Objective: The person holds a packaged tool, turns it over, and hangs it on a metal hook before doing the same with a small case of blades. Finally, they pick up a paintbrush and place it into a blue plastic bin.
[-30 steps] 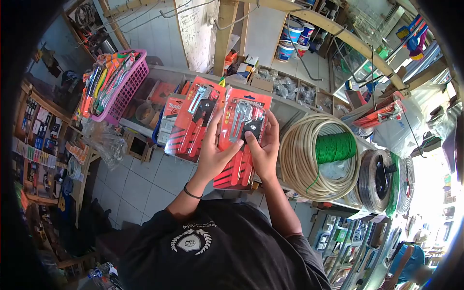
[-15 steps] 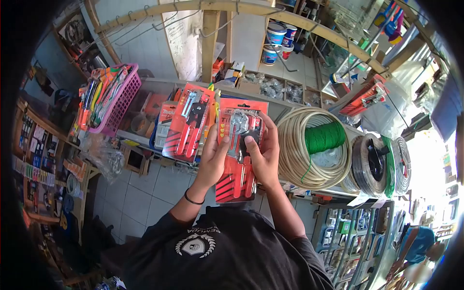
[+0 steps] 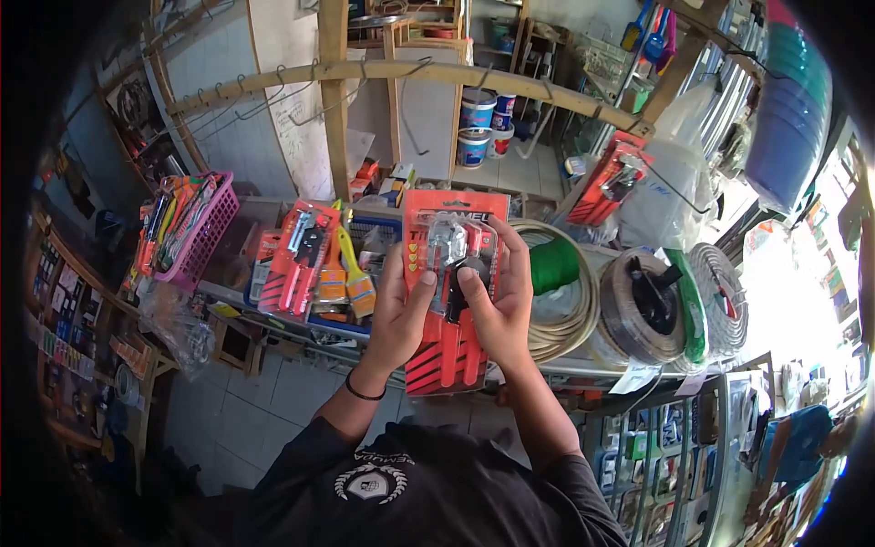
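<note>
Both my hands hold one red blister pack of tin snips [image 3: 448,356] upright in front of my chest. My left hand [image 3: 397,314] grips its left edge, thumb across the front. On the pack's right side is my right hand [image 3: 499,301], its thumb pressing on the clear plastic over the tool's black pivot. The pack's top carries white lettering.
A second red snips pack [image 3: 293,258] and paint brushes [image 3: 351,273] lie in a blue tray on the counter. A pink basket of tools [image 3: 187,228] stands left. Coils of hose and cable [image 3: 570,292] sit right. Another red pack [image 3: 609,180] hangs from the wooden beam.
My view has tilted up and the held pack has moved nearer and higher. My right thumb has shifted on the blister. The other pack on the counter now sits further left.
</note>
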A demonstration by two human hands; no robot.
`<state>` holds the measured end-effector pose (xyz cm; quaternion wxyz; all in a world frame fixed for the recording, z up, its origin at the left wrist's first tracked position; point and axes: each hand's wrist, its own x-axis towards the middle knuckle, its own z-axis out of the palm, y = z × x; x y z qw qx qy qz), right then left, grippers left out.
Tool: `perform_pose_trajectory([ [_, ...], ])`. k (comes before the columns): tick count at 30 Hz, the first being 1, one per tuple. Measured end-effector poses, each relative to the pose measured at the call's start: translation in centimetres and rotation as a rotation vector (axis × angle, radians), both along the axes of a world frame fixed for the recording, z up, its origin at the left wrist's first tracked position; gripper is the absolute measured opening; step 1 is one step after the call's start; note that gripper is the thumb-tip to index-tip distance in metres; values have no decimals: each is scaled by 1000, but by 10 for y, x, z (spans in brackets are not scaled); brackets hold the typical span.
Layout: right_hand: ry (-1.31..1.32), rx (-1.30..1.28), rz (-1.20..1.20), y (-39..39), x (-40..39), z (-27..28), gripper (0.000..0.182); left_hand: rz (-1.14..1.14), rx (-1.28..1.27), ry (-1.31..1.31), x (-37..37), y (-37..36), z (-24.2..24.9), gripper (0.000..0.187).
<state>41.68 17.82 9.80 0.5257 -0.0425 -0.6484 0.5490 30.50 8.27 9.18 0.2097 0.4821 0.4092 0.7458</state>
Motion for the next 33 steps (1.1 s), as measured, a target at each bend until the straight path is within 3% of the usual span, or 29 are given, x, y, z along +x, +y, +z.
perform_pose_trajectory([
  [13,38,186,-52,104,173,62,63,63,142,81,178,96,60,46],
  [23,79,295,-184,149,237,80,65,19,127,175,231,150,80,42],
  [27,97,221,-119,163,252,89,66,24,133,210,243,170,84,43],
  [30,116,248,-97,188,257,81,63,-12,152,209,249,186,82,50],
  [31,101,249,-93,191,260,82,62,-23,166,210,250,192,79,65],
  [33,94,222,-92,200,261,79,62,-25,185,205,253,201,78,74],
])
